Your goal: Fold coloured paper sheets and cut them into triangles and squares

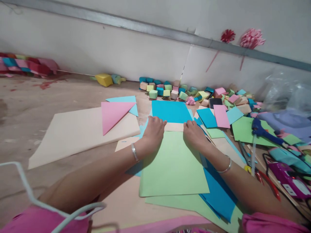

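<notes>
A light green paper sheet (pixel 172 165) lies on the floor in front of me, over blue sheets (pixel 218 191) and more green paper. My left hand (pixel 153 131) rests on the green sheet's far left corner with fingers curled, pinching its top edge. My right hand (pixel 194 133) presses the far right corner, fingers curled down on the edge. A beige strip (pixel 174 127) shows between the hands, with a bright blue sheet (pixel 170 111) just beyond.
A large beige sheet (pixel 77 132) with a pink triangle (pixel 112 115) lies to the left. Several folded paper cubes (pixel 167 89) line the wall. At right sit a blue glue gun (pixel 263 131), red-handled scissors (pixel 263 178), loose coloured papers and a plastic bag (pixel 286 94).
</notes>
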